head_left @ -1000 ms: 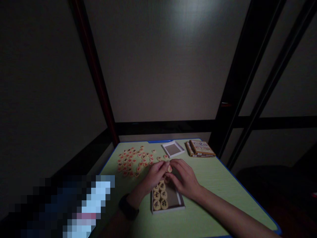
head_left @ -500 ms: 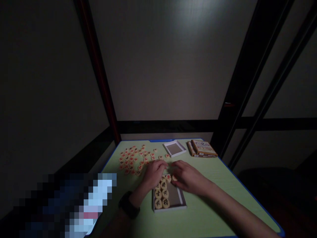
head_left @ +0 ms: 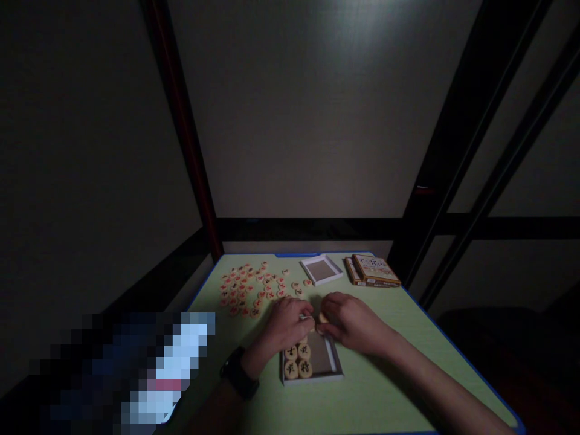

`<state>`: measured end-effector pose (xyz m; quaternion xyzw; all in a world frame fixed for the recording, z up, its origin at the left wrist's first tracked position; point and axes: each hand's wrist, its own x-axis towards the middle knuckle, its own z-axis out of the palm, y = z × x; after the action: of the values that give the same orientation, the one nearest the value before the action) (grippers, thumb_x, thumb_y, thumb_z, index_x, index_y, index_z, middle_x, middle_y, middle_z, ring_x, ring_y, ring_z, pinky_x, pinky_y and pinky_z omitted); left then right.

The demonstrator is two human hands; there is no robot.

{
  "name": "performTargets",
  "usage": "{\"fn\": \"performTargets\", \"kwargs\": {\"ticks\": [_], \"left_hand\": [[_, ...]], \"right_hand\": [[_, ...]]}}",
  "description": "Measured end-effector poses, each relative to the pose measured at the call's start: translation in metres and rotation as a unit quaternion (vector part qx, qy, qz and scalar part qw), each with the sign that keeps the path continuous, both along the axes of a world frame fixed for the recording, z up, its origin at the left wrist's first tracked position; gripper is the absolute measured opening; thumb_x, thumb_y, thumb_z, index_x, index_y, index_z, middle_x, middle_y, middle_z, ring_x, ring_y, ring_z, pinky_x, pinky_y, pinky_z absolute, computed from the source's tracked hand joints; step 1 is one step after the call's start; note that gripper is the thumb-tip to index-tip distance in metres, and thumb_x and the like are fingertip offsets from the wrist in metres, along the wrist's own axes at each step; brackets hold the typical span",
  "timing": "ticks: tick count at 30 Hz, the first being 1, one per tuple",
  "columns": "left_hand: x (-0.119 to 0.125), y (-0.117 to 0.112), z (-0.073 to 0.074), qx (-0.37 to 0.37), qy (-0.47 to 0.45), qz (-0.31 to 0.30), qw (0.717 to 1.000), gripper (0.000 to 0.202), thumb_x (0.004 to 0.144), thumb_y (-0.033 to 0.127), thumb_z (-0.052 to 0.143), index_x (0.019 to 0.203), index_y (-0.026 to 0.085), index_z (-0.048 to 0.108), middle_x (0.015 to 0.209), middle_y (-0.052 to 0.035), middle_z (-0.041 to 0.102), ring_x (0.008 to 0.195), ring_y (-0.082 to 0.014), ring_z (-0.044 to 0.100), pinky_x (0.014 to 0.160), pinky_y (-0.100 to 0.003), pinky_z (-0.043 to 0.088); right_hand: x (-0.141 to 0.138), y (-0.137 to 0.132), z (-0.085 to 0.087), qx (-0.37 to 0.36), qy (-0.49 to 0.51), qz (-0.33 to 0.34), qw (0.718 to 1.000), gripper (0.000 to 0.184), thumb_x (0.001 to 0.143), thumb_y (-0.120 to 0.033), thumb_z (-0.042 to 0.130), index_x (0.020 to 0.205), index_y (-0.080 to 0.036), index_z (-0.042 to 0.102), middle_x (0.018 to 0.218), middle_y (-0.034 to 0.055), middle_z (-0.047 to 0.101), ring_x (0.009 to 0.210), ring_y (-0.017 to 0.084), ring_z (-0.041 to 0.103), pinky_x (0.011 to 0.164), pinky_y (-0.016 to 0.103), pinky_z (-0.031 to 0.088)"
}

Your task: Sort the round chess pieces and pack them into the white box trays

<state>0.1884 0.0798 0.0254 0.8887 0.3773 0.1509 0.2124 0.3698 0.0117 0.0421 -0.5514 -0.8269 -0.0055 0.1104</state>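
A shallow white box (head_left: 312, 380) lies before me with round wooden Chinese chess pieces (head_left: 305, 368) in its left part, their black characters facing up. Over the box's far left corner rests my left hand (head_left: 290, 323), thumb and bent fingers apart, its thumb beside a piece in the far row. It hides part of the left columns. My right hand (head_left: 351, 320) is closed at the far right corner, pinching a Chinese chess piece (head_left: 322, 317) between thumb and fingers. Brown bottom shows in the box's right part.
Many loose pieces (head_left: 242, 287), red and black, are scattered over the far left of the green table (head_left: 385, 386). Behind the hands is a second white tray (head_left: 322, 280). Two printed boxes (head_left: 376, 270) are stacked at the far right. A pixelated bright patch (head_left: 176, 362) covers the lower left.
My left hand has shifted right and now covers more of the far pieces. The right fingers have closed in, and a piece shows between them. The view has tilted slightly.
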Motion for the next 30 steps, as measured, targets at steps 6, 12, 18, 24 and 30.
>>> {"fn": "performTargets", "kwargs": {"ticks": [6, 12, 18, 24, 30], "left_hand": [[0.001, -0.008, 0.006, 0.021, 0.041, -0.015, 0.999, 0.028, 0.074, 0.027, 0.061, 0.098, 0.021, 0.073, 0.105, -0.0063, 0.074, 0.105, -0.0275, 0.063, 0.096, -0.040, 0.045], [0.001, -0.007, 0.005, 0.017, 0.039, -0.016, 0.999, 0.027, 0.072, 0.021, 0.056, 0.093, 0.021, 0.072, 0.100, -0.0056, 0.074, 0.101, -0.0246, 0.063, 0.093, -0.037, 0.045], [0.001, -0.005, 0.004, 0.020, 0.033, -0.021, 0.999, 0.025, 0.073, 0.019, 0.053, 0.088, 0.020, 0.073, 0.096, -0.0059, 0.074, 0.097, -0.0240, 0.064, 0.091, -0.036, 0.046], [0.002, -0.004, 0.001, 0.026, 0.036, -0.023, 0.999, 0.021, 0.076, 0.019, 0.053, 0.084, 0.019, 0.072, 0.094, -0.0061, 0.073, 0.093, -0.0224, 0.064, 0.088, -0.033, 0.047], [0.001, -0.004, 0.001, 0.020, 0.029, -0.024, 0.999, 0.023, 0.077, 0.018, 0.053, 0.088, 0.021, 0.073, 0.096, -0.0046, 0.074, 0.095, -0.0215, 0.064, 0.089, -0.031, 0.047]], "right_hand": [[-0.003, -0.003, 0.007, -0.032, 0.026, -0.051, 0.998, 0.015, 0.081, -0.029, 0.068, 0.092, -0.019, 0.068, 0.094, 0.0069, 0.067, 0.086, 0.021, 0.062, 0.073, 0.029, 0.042], [-0.018, -0.006, -0.005, -0.042, -0.052, -0.066, 0.996, 0.017, 0.080, -0.029, 0.063, 0.092, -0.018, 0.068, 0.091, 0.0100, 0.069, 0.083, 0.024, 0.064, 0.069, 0.031, 0.040], [-0.019, -0.005, -0.009, -0.024, -0.062, -0.068, 0.995, 0.021, 0.083, -0.026, 0.059, 0.102, -0.018, 0.065, 0.094, 0.0100, 0.071, 0.083, 0.023, 0.065, 0.071, 0.031, 0.038], [-0.021, -0.005, -0.011, -0.016, -0.068, -0.057, 0.996, 0.017, 0.086, -0.022, 0.053, 0.100, -0.019, 0.061, 0.092, 0.0088, 0.071, 0.080, 0.022, 0.065, 0.067, 0.031, 0.035], [-0.020, -0.001, -0.014, -0.023, -0.062, -0.068, 0.995, 0.017, 0.088, -0.020, 0.051, 0.102, -0.019, 0.060, 0.093, 0.0085, 0.072, 0.081, 0.021, 0.065, 0.066, 0.031, 0.033]]}}
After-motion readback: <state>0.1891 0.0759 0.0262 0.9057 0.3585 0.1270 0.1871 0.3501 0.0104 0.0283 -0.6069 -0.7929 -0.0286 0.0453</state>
